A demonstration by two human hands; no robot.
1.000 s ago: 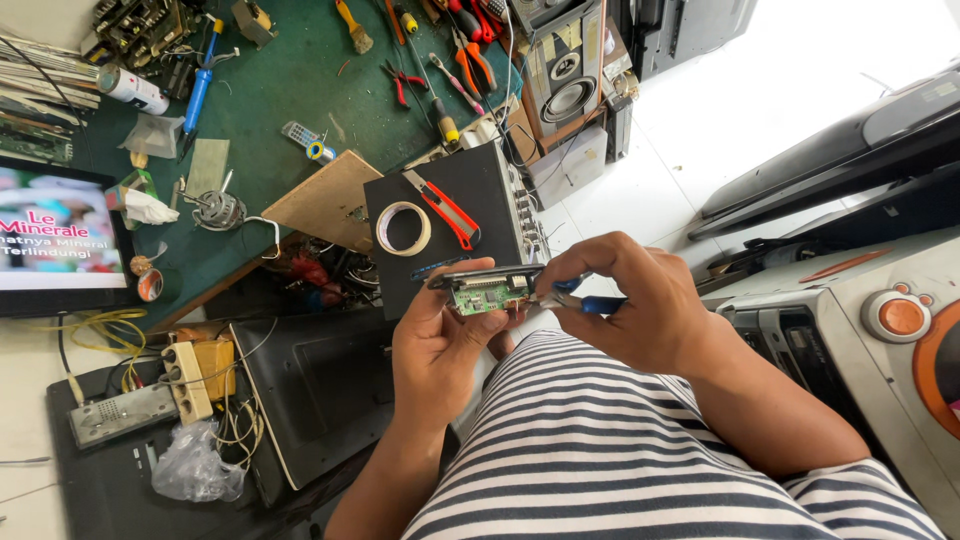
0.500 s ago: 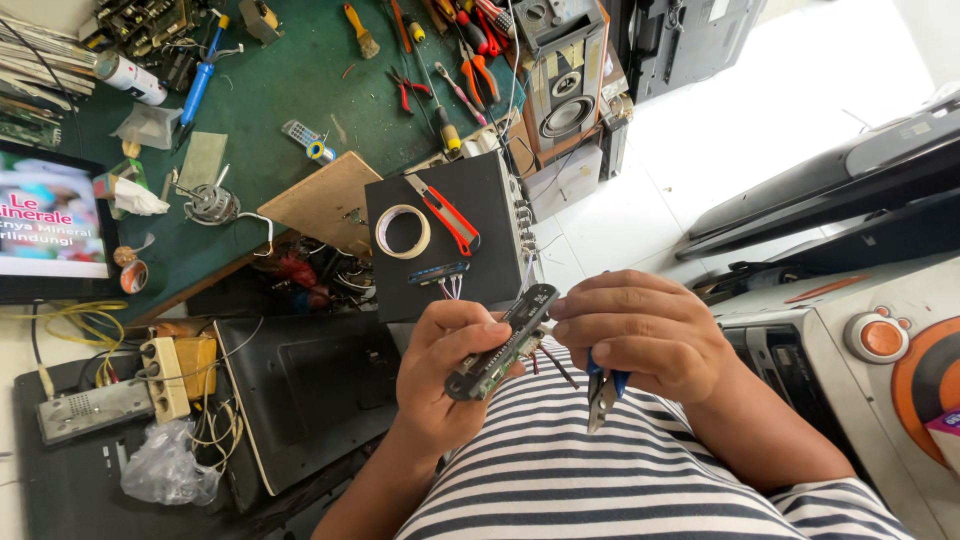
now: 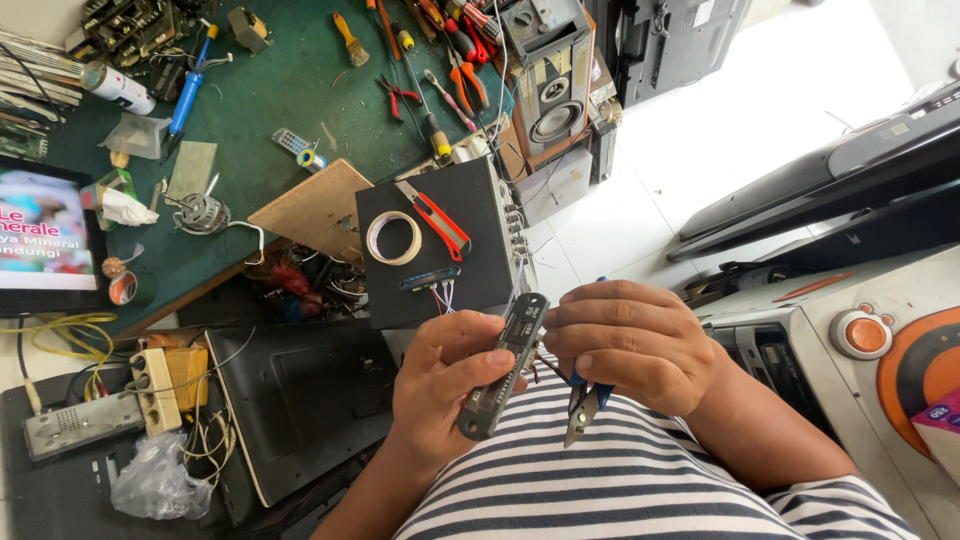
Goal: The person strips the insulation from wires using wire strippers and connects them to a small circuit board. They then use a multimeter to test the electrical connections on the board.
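My left hand is closed around a long, narrow black electronic module, held slanted above my striped shirt. Thin wires run from the module's upper end toward a black box just beyond it. My right hand pinches the module's upper end with its fingertips. It also holds small blue-handled snips, whose metal tips point down toward my shirt.
A roll of tape and a red utility knife lie on the black box. The green workbench carries pliers, screwdrivers and loose parts. A speaker stands behind the box, a lit screen at left, an appliance casing at right.
The module turned from lying level with its green circuit side up to a slanted pose showing its dark face. Both hands came down closer to my torso, and the snips now show below my right hand.
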